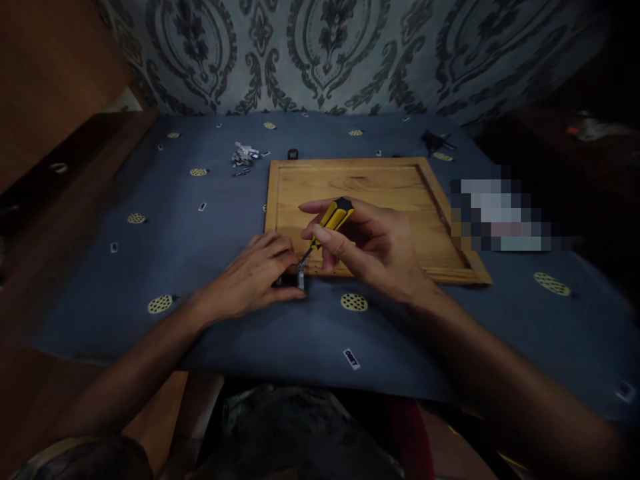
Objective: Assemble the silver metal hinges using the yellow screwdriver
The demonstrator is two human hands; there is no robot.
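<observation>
In the head view a framed wooden panel (pixel 350 190), like a cabinet door, lies flat on the cloth. My right hand (pixel 380 247) grips a screwdriver (pixel 334 220) with a yellow and black handle, tilted with its shaft pointing down and left. Its tip meets a small metal fitting (pixel 301 275), which looks like a hinge, at the panel's near left edge. The fingers and thumb of my left hand (pixel 257 273) are closed around this fitting and hide part of it. A row of small dark holes or screws shows on the near rail beside it.
Blue patterned cloth (pixel 225 233) covers the surface. Beyond the panel's left side lies a pile of small metal parts (pixel 244 155). A small dark piece (pixel 293 154) sits at the far edge, and a dark object (pixel 436 141) lies at the back right. Something pixelated (pixel 500 213) is on the right.
</observation>
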